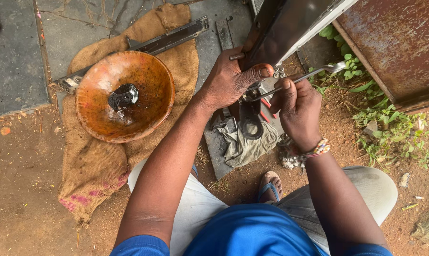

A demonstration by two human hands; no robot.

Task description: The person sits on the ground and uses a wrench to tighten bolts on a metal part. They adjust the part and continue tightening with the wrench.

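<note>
My left hand (231, 78) grips the lower end of a dark metal bar (281, 31) that slants up to the right, thumb pressed across its face. My right hand (297, 106) is closed around the handle of a silver spanner (319, 72), whose head reaches toward the plants at the right. The spanner's near end meets a fitting at the bar's bottom, between both hands. Several small bolts (279, 72) show there.
A rusty orange bowl (143, 80) holding a black lump (123, 96) rests on burlap sacking (93, 166). A metal strip (169, 40) lies behind it. A grey rag (247, 144) and dark ring part (250, 127) lie below my hands. A rusted panel (399, 42) stands at right.
</note>
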